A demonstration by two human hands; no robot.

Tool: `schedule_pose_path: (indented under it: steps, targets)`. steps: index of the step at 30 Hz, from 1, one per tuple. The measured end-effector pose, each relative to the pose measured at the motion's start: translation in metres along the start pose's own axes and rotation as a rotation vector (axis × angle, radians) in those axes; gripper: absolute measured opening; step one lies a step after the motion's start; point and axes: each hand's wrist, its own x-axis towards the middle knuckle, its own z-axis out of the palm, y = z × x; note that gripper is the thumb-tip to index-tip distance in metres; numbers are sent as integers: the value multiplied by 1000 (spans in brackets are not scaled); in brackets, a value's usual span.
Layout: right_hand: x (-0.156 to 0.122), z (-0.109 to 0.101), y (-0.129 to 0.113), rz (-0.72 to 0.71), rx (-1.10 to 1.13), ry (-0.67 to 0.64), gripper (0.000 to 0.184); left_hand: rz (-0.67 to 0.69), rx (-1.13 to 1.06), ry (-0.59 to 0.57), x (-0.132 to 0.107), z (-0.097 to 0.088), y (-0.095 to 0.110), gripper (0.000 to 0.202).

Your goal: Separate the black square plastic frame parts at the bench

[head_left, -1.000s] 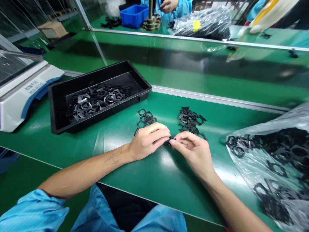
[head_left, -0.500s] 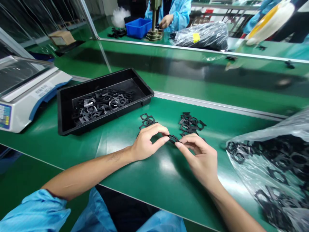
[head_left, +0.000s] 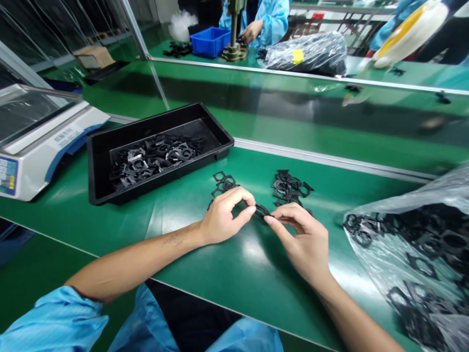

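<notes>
My left hand and my right hand meet above the green bench mat. Their fingertips pinch a small black gasket from either side, and it is partly hidden by my fingers. Just beyond my left hand lies a loose pile of similar black gaskets. A second pile lies beyond my right hand. Neither hand appears to touch these piles.
A black plastic tray holding many black and grey parts stands left of the piles, beside a white digital scale. A clear bag of black gaskets lies at right. A metal rail edges the bench; a co-worker sits beyond.
The head view has shifted slightly, moving the bench scene. My fingers have turned the small gasket, which now shows more clearly between my hands. The piles have not visibly changed.
</notes>
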Motion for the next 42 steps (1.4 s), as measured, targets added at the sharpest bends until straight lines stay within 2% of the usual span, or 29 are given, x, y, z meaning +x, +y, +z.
schedule_pose_path:
  steps: [8, 11, 14, 18, 21, 25, 28, 30, 33, 36, 39, 42]
  targets:
    - [2, -1, 2, -136, -42, -1, 12, -164, -139, -36, 3, -1, -1, 5]
    - [2, -2, 3, -96, -14, -26, 13, -165, -147, -60, 3, -1, 3, 5]
    - [3, -3, 5, 66, 84, -56, 17, -192, -150, -55, 1, 1, 5, 7]
    - [8, -4, 7, 426, 385, -107, 24, -224, -216, -80, -3, 4, 1, 5]
    - [14, -6, 7, 655, 677, -155, 27, -73, -174, -78, -3, 3, -3, 16]
    - [15, -7, 7, 754, 806, -255, 30, 137, -24, -43, -3, 0, -4, 16]
    - [12, -5, 9, 681, 654, -280, 33, 170, -11, -25, -1, -1, -4, 14]
    - [9, -3, 11, 516, 435, -183, 31, 156, -12, -9, 0, -2, -5, 13]
    - [5, -2, 12, 188, 133, -36, 18, 88, -9, 20, 3, -3, -6, 9]
    - [3, -3, 11, -32, -4, -55, 7, 29, -24, 33, 4, -4, -6, 7]
    - [2, -3, 8, -135, -74, -59, 2, -9, -41, 44, 3, -2, -5, 6]
    - [2, -2, 7, -160, -74, -42, 3, -49, -62, 61, 0, 0, -4, 5]
